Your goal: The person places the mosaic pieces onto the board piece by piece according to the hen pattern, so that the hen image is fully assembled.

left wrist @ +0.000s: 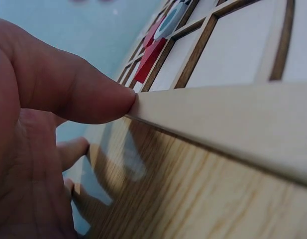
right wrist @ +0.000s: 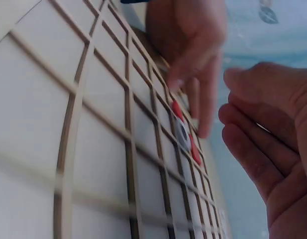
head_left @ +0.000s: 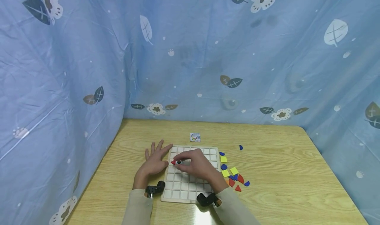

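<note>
A wooden grid board lies on the table between both hands. With its thumb at the board's left edge, the left hand spreads its fingers over the tabletop. The right hand hovers above the upper left squares, thumb and fingers bent but apart, nothing between them in the right wrist view. Below it, a white disc with a dark centre sits in the grid. Red pieces flank the disc on two sides. In the left wrist view one red piece lies just past the thumb tip.
Right of the board lie loose flat pieces: yellow squares, blue half-rounds, a blue piece and red wedges. A small patterned card lies beyond the board. Blue curtains hang around the wooden table.
</note>
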`<action>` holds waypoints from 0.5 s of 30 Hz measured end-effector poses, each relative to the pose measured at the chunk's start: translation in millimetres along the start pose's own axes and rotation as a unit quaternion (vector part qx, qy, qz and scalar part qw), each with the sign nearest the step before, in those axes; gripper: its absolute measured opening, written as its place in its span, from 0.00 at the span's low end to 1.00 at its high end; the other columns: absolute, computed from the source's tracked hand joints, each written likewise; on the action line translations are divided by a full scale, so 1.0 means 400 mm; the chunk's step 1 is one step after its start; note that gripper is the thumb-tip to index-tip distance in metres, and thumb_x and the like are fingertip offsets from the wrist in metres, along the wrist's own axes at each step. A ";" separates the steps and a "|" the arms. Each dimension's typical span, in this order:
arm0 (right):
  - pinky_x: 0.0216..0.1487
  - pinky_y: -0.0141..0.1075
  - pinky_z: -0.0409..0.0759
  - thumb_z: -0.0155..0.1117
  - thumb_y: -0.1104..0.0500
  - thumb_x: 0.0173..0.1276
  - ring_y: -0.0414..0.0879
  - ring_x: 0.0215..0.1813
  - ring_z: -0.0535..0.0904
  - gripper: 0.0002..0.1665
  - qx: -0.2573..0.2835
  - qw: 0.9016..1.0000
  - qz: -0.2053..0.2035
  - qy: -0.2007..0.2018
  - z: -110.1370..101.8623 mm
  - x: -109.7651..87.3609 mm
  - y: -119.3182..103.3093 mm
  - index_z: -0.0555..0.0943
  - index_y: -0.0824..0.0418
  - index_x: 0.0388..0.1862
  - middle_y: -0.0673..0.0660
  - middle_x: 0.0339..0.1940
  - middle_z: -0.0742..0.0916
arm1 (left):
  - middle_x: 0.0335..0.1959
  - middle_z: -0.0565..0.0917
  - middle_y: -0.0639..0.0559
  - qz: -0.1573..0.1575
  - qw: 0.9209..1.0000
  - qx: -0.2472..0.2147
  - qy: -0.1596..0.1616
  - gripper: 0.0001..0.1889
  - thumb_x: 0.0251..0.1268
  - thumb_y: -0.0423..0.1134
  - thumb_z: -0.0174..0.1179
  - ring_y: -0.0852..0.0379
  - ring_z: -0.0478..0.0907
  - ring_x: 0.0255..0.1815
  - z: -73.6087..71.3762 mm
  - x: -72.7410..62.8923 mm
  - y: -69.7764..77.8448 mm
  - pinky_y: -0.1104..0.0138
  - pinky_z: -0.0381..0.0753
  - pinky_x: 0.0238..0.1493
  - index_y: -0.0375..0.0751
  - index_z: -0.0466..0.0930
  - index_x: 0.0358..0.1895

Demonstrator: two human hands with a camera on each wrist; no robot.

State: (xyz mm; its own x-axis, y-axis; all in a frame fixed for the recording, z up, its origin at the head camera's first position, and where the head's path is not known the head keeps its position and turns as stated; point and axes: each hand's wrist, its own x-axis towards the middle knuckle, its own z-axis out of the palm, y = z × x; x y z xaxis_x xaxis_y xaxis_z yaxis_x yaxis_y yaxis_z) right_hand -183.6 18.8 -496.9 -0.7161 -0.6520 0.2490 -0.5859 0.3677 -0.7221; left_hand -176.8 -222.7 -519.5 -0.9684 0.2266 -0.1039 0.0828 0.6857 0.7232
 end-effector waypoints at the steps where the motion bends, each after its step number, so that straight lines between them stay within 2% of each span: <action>1: 0.58 0.52 0.90 0.76 0.61 0.72 0.53 0.54 0.93 0.16 0.012 1.000 0.009 0.003 -0.010 -0.014 -0.001 0.93 0.59 0.58 0.56 0.52 0.96 | 0.92 0.42 0.31 -0.001 1.000 -0.001 -0.001 0.43 0.63 0.30 0.57 0.25 0.21 0.90 0.000 0.000 0.001 0.27 0.13 0.79 0.45 0.65 0.87; 5: 0.62 0.55 0.89 0.77 0.59 0.73 0.55 0.57 0.93 0.18 0.038 0.998 0.035 0.019 -0.046 -0.074 0.014 0.92 0.59 0.59 0.56 0.55 0.95 | 0.92 0.41 0.32 -0.002 1.000 -0.009 -0.002 0.44 0.63 0.30 0.57 0.26 0.20 0.90 0.001 0.001 0.001 0.28 0.12 0.78 0.45 0.64 0.87; 10: 0.62 0.54 0.89 0.78 0.57 0.72 0.56 0.58 0.93 0.18 0.053 0.996 0.056 0.050 -0.095 -0.159 0.047 0.92 0.59 0.60 0.54 0.57 0.94 | 0.92 0.40 0.32 -0.002 1.000 -0.011 -0.006 0.45 0.61 0.29 0.56 0.26 0.20 0.90 0.002 0.000 0.000 0.28 0.12 0.78 0.45 0.63 0.87; 15: 0.60 0.51 0.90 0.78 0.57 0.72 0.55 0.58 0.92 0.19 0.041 0.994 0.064 0.083 -0.150 -0.242 0.087 0.92 0.59 0.60 0.53 0.58 0.94 | 0.92 0.41 0.32 -0.001 1.000 -0.006 -0.002 0.45 0.60 0.29 0.56 0.25 0.21 0.90 0.003 -0.002 0.003 0.27 0.13 0.78 0.45 0.64 0.87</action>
State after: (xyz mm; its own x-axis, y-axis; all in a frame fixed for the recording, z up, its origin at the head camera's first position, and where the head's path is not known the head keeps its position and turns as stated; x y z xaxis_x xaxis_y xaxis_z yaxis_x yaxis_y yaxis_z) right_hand -157.5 134.7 -507.4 -0.8397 -0.4826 0.2491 -0.4573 0.3806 -0.8038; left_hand -175.6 -221.2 -519.7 -0.9675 0.2283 -0.1090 0.0778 0.6783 0.7306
